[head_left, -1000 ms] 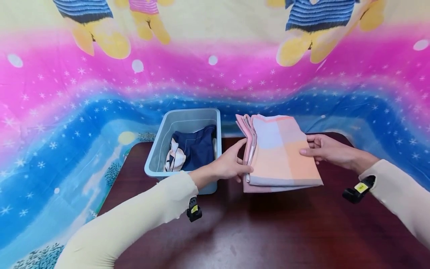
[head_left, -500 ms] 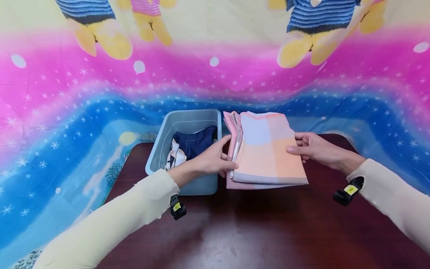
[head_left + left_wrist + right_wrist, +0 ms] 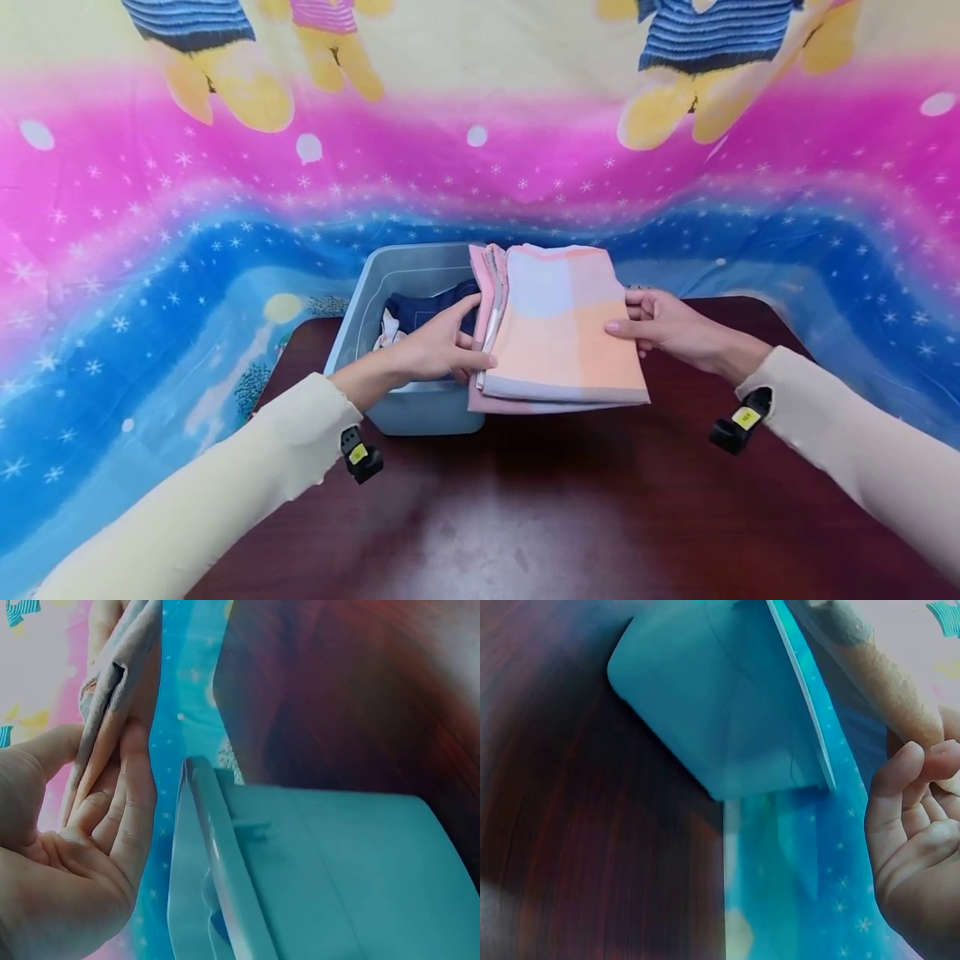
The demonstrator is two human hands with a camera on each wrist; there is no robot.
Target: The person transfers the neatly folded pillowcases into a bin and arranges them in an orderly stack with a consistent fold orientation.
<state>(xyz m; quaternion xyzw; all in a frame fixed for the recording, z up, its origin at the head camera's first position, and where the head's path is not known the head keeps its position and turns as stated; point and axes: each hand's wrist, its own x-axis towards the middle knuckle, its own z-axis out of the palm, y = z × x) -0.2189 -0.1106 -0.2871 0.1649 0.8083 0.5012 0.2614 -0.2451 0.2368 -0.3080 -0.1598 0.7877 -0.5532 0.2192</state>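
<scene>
A folded checked cloth (image 3: 562, 325) in pink, peach and pale lilac hangs above the table, held between both hands. My left hand (image 3: 431, 346) pinches its layered left edge, thumb on the front and fingers behind, as the left wrist view also shows on the cloth's edge (image 3: 112, 712). On the opposite side my right hand (image 3: 671, 327) pinches the edge with the thumb in front. The cloth's left part overlaps the right rim of a grey-blue plastic bin (image 3: 427, 412). Inside the bin lie a navy cloth (image 3: 420, 310) and a cream patterned cloth (image 3: 388, 332), both partly hidden by my left hand.
The bin stands on a dark reddish-brown table (image 3: 525, 517), toward its back left. Behind the table hangs a printed backdrop cloth (image 3: 480, 167) in pink and blue. Each wrist wears a black strap with a small camera (image 3: 362, 458).
Both hands have carried the folded cloth leftward, from beside the bin to partly over its right rim. Their grip looks the same. The bin has stayed in place.
</scene>
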